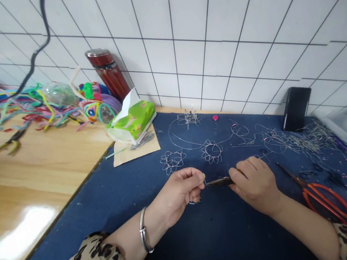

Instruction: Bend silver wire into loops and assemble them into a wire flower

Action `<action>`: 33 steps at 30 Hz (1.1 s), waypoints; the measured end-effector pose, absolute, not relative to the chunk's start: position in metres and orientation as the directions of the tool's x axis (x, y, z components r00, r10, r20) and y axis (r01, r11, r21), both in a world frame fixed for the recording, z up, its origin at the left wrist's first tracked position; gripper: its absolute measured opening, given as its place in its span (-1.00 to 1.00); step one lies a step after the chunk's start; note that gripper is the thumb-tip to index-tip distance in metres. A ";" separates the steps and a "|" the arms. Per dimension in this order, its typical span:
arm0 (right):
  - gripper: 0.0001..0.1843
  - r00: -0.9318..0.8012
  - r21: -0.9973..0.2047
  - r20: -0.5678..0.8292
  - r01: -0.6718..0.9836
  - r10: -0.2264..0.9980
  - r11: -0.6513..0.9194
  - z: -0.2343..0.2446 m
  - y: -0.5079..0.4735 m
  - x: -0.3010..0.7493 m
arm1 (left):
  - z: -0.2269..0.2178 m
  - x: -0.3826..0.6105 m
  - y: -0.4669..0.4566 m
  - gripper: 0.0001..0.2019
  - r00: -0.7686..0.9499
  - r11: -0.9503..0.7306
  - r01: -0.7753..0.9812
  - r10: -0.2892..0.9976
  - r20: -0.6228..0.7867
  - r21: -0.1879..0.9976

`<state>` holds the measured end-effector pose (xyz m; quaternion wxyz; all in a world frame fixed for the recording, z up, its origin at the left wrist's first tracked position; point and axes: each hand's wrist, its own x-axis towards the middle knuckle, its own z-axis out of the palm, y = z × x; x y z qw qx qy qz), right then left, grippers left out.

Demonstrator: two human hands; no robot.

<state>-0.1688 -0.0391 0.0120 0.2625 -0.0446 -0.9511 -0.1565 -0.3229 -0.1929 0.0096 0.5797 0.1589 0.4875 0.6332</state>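
My left hand (182, 187) is closed in a pinch on a thin piece of wire (205, 181), most of which is hidden by the fingers. A small loop shows below the fingers. My right hand (255, 183) is wrapped round a pair of pliers (218, 182), whose dark pointed jaws reach left to the wire at my left fingertips. Just beyond my hands lie two flower-shaped wire rings: one wire flower (173, 161) at the left, another wire flower (212, 152) at the right. A small wire crown-like piece (189, 119) stands farther back.
Orange-handled scissors (326, 200) lie right of my right hand. Tangled wire (305, 140) and a black phone (296, 108) are at the back right. A tissue pack (136, 120), red flask (110, 76), yellow-handled pliers (9, 143) and colourful pipe cleaners (49, 107) are leftward.
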 end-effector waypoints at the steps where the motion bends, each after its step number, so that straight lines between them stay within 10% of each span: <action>1: -0.87 -0.860 0.276 0.510 0.166 0.002 0.947 0.012 -0.039 -0.169 | 0.010 -0.323 -0.193 -0.83 -0.286 0.146 -0.566 0.888 -0.360 0.811; 21: -0.81 -0.927 0.174 0.367 0.148 0.075 0.974 0.007 -0.043 -0.172 | 0.017 -0.322 -0.194 -0.92 -0.494 0.160 -0.028 0.856 -0.152 0.987; 33: -0.77 -0.963 -0.026 0.219 0.154 0.156 0.988 0.006 -0.044 -0.174 | 0.019 -0.324 -0.200 -0.88 -0.373 0.009 0.550 0.897 0.237 0.835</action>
